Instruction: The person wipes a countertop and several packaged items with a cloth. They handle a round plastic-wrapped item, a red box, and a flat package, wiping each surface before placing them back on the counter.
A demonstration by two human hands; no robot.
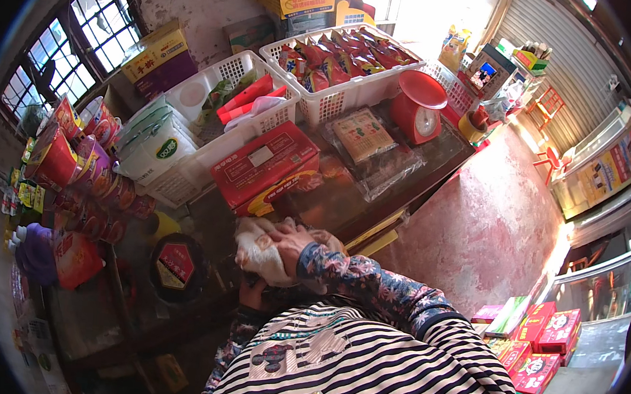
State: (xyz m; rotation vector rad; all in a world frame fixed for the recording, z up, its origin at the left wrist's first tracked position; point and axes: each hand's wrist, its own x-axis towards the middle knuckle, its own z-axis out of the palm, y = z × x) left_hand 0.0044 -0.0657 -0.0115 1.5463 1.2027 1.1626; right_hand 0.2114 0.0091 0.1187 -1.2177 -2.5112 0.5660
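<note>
A pale, patterned cloth (pixel 258 248) lies bunched at the near edge of the dark counter. My right hand (pixel 289 244) grips it from above, the fingers bent into its folds. Low beside the cloth, my left hand (pixel 253 293) is mostly in shadow and partly covered; what its fingers do is hidden. Just beyond the cloth sits a red cardboard box (pixel 262 162) with a yellow band on its side. Left of my hands stands a dark round container (pixel 177 269) with a red and gold label.
White plastic baskets (pixel 314 111) hold red snack packets and bags along the back. A red dial scale (pixel 420 108) stands near a plastic-wrapped pack (pixel 364 134). Stacked instant-noodle tubs (pixel 54 157) crowd the left. An open drawer (pixel 379 241) juts from the counter's front.
</note>
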